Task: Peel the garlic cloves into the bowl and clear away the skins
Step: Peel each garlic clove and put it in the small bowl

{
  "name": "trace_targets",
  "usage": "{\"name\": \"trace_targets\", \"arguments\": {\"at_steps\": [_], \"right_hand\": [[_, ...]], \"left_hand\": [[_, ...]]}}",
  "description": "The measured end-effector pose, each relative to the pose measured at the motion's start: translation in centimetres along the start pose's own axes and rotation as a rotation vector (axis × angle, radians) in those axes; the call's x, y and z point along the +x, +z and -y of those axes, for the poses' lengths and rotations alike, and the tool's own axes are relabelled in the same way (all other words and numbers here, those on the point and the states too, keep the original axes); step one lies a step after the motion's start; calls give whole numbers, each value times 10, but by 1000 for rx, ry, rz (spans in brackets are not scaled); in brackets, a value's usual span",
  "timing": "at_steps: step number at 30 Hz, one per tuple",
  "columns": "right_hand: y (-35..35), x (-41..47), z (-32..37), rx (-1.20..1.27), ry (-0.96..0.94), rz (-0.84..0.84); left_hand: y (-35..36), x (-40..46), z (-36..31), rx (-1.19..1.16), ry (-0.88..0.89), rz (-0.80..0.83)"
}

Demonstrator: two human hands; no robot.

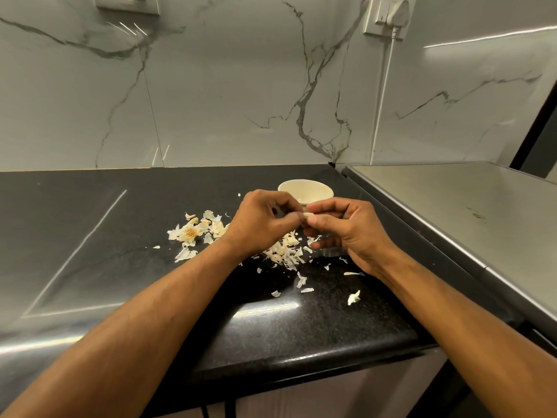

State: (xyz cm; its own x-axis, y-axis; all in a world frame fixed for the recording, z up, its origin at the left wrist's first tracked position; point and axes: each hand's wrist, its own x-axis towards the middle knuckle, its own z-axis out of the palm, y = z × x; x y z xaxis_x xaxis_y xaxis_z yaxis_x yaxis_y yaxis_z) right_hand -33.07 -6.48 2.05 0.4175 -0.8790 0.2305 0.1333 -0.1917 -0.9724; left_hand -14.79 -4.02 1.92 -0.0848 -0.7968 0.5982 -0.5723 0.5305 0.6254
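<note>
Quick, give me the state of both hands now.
Left hand: pinching the garlic clove.
Right hand: pinching the same clove.

I'm looking at a home kitchen here. Across the upper half of the frame runs a glossy white marble-look tiled backsplash with grey veins (229, 86). Below it, filling the lower left and centre, I've got a polished black speckled stone countertop (301, 321) with a rounded front edge. Top right, a white wall socket with a white plug and cord (388, 16); top left, a white switch plate (128, 3). On the right side sits a brushed steel flat-topped appliance surface (452, 200), butted against the counter.
</note>
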Motion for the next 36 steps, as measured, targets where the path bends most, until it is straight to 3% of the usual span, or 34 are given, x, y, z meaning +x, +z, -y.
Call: {"name": "trace_targets", "arguments": {"at_steps": [15,23,36], "right_hand": [[-1,2,-6,-83,-83,-38],[-3,2,0,125,-29,6],[-5,1,3,187,64,134]], "left_hand": [[0,-2,-5,-55,-35,86],[3,0,-11,-248,-47,31],[0,2,-11,-217,-49,2]]}}
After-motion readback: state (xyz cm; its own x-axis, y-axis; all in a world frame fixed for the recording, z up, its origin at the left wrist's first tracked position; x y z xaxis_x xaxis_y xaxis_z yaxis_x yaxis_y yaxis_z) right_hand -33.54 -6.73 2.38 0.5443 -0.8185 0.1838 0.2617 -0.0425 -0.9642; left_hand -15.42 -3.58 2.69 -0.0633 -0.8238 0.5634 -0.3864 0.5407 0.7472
